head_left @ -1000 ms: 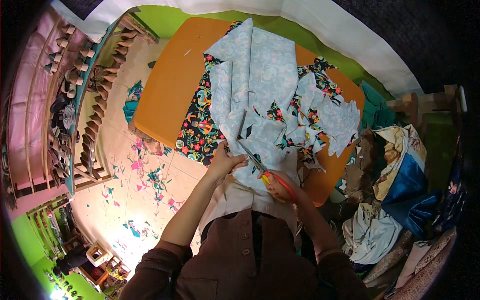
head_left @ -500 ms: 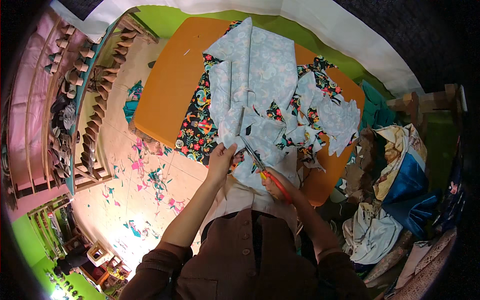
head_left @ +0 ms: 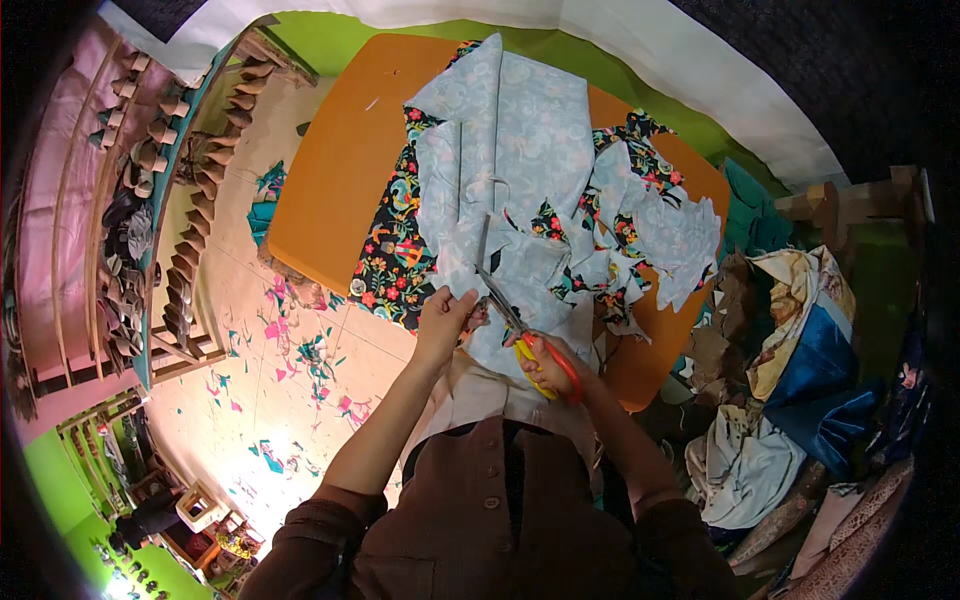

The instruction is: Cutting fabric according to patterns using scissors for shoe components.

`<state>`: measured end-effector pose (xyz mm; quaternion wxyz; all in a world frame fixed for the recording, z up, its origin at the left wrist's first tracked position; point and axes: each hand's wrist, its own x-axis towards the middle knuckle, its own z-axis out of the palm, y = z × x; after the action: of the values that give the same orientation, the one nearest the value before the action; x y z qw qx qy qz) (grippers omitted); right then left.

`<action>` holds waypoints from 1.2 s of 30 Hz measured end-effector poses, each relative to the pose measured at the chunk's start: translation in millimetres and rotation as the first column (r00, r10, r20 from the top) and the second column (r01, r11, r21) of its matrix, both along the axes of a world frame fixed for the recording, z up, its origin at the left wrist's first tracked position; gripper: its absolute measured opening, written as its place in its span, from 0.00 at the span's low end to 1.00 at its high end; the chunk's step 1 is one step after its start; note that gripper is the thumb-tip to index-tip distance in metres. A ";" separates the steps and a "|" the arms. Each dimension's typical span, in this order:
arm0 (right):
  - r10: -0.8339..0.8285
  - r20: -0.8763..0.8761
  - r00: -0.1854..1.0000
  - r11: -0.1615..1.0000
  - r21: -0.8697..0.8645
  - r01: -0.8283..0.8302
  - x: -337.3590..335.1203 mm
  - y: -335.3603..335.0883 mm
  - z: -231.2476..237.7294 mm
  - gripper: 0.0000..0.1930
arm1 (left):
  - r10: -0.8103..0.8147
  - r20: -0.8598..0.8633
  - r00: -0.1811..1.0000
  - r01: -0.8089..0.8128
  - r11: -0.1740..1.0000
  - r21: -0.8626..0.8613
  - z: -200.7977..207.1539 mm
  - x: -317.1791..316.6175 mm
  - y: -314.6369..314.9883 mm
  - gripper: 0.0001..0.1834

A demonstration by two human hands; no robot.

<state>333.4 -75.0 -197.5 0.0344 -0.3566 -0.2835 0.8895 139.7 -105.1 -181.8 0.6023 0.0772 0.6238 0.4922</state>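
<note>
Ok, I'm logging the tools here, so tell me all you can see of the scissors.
The scissors have orange and yellow plastic-looking handles and long grey metal blades. The right hand grips the handles near the table's front edge. The blades are parted and point away from the person, into the pale blue fabric, which the left hand pinches beside them.

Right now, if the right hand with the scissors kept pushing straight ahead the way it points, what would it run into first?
The right hand points its scissors up-left across the orange table. The blades would probably meet the pale blue fabric first, already at their tips; depth is hard to judge.
</note>
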 end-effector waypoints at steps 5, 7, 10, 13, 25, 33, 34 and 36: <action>0.116 -0.057 0.992 0.991 -0.055 -0.119 8.8 2.6 -11.8 0.30 | -0.009 -0.018 1.000 0.010 1.000 0.029 -5.2 -1.8 -1.7 0.07; 0.107 -0.081 0.991 0.992 -0.056 -0.111 8.0 0.4 -2.3 0.31 | -0.019 -0.043 0.999 0.020 1.000 0.020 -4.1 -0.1 -3.2 0.06; -0.010 -0.085 0.996 0.991 -0.133 -0.002 -1.9 -5.5 8.7 0.30 | -0.079 -0.066 0.995 0.080 0.997 0.021 -2.3 1.0 -2.4 0.06; -0.088 -0.121 0.989 0.982 -0.179 0.065 -9.4 -5.8 9.0 0.31 | -0.107 -0.059 0.993 0.108 0.994 0.023 3.1 5.6 -2.2 0.07; -0.068 -0.231 0.971 0.956 -0.293 -0.002 -10.1 -3.0 -0.6 0.28 | -0.047 0.006 0.999 0.047 0.999 0.005 5.1 -7.2 1.1 0.08; -0.177 -0.156 0.972 0.967 -0.211 0.142 -16.3 -6.9 15.7 0.33 | -0.025 0.048 0.999 0.021 0.996 0.085 14.2 -38.4 27.6 0.08; -0.186 -0.155 0.970 0.966 -0.207 0.152 -17.2 -6.5 20.1 0.33 | -0.016 0.065 0.998 0.007 0.989 0.149 12.8 -46.4 31.3 0.09; -0.201 -0.112 0.973 0.977 -0.089 0.192 -18.1 -6.0 27.2 0.33 | -0.124 0.181 0.976 0.084 0.974 0.212 -7.6 -76.6 34.6 0.08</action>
<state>315.3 -81.1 -170.3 0.1254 -0.3297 -0.2096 0.9120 63.1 -70.5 -189.4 0.6738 0.1230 0.5040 0.5261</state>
